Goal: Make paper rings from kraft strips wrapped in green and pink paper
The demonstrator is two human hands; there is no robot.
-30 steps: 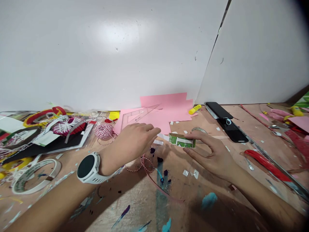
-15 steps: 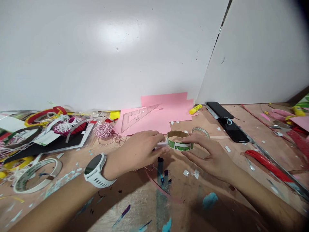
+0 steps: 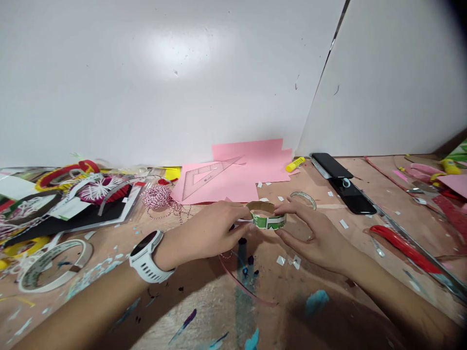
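Observation:
Between my two hands is a cardboard ring [image 3: 268,223], green and white outside and brown inside. My left hand [image 3: 215,228] pinches its left side, where a pale strip shows by the fingers. The thumb and fingers of my right hand [image 3: 310,231] close on the ring's right side. A thin pink strip [image 3: 251,291] hangs or lies below my left hand; where its upper end goes I cannot tell. Behind my right fingers lies a clear tape ring [image 3: 304,198]. Pink paper [image 3: 233,187] with a clear set square [image 3: 207,177] lies just beyond my hands.
Left are a ball of red-and-white twine [image 3: 156,196], a white ring [image 3: 78,272] and a heap of craft pieces. Right are a yellow glue stick [image 3: 295,164], two phones [image 3: 352,197], a red-handled cutter [image 3: 404,250] and a metal ruler [image 3: 430,257]. A white panel [image 3: 146,82] stands behind.
The cardboard ring has shifted slightly left and tilted between my hands. My right hand has moved a little left with it. More of the pink strip shows below.

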